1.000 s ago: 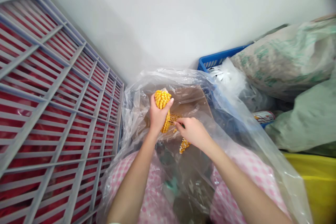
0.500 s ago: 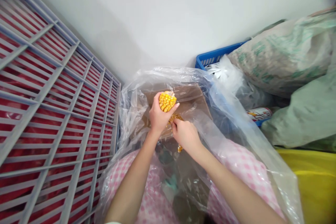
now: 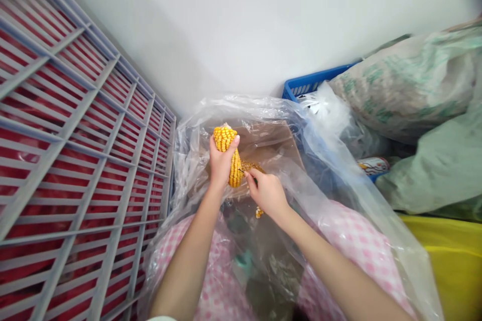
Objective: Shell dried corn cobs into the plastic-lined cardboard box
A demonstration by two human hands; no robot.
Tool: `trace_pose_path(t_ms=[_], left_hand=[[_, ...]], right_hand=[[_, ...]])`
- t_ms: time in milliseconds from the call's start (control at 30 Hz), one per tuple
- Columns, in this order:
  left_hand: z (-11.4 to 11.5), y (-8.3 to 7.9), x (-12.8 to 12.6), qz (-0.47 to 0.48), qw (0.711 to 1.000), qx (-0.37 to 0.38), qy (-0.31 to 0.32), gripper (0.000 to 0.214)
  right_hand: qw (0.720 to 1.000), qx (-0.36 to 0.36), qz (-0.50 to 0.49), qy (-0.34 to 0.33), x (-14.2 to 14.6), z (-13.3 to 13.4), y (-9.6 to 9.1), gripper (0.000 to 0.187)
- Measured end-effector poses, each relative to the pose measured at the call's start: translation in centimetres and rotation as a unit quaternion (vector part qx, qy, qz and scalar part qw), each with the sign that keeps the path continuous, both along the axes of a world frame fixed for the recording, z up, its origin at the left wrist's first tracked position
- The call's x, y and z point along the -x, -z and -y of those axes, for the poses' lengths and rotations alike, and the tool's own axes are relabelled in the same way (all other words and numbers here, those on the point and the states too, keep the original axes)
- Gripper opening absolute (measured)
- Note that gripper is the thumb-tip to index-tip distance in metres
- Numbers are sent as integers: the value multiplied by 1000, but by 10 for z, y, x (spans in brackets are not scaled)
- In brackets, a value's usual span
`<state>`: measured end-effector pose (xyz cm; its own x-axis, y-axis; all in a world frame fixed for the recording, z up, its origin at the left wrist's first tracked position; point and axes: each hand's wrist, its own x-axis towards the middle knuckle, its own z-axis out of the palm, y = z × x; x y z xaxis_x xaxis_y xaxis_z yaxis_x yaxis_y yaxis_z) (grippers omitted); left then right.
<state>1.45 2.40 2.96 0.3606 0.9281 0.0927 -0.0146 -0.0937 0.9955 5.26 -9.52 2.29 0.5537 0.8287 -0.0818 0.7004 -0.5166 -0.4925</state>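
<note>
My left hand (image 3: 219,163) is closed around a yellow corn cob (image 3: 228,148), held upright over a large clear plastic bag (image 3: 331,180) spread across my lap. My right hand (image 3: 265,191) is closed just right of the cob's lower end, pinching a thin dark tool whose tip touches the kernels. Loose kernels (image 3: 259,212) show below my right hand, and more lie on a brown cardboard box (image 3: 271,140) inside the bag.
A grey lattice crate wall with red behind it (image 3: 79,160) stands at the left. A blue basket (image 3: 312,83) and bulging woven sacks (image 3: 410,85) fill the right. A yellow surface (image 3: 448,256) sits at the lower right. White wall behind.
The cob has tilted from lying more end-on back to upright and shifted slightly left. My right hand stayed by the cob's lower end, working at the kernels.
</note>
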Motion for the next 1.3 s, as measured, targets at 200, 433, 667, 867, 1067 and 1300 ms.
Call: trace_pose_path(t_ms=[200, 433, 667, 867, 1067, 1300], left_hand=[[-1, 2, -2, 72, 994, 84, -15, 40], [-7, -4, -3, 121, 963, 223, -92, 42], [-11, -15, 1, 155, 968, 176, -87, 39], [-14, -15, 2, 139, 971, 174, -85, 40], [-13, -16, 1, 129, 980, 124, -83, 39], [-13, -14, 1, 134, 981, 118, -72, 40]], right_hand=[[999, -29, -22, 23, 1, -2, 5, 36], [995, -71, -52, 49, 5, -5, 3, 38], [985, -106, -131, 45, -3, -10, -11, 37], [985, -101, -139, 25, -5, -9, -10, 36], [986, -87, -142, 17, -8, -6, -14, 31], [987, -87, -138, 15, -9, -4, -18, 26]])
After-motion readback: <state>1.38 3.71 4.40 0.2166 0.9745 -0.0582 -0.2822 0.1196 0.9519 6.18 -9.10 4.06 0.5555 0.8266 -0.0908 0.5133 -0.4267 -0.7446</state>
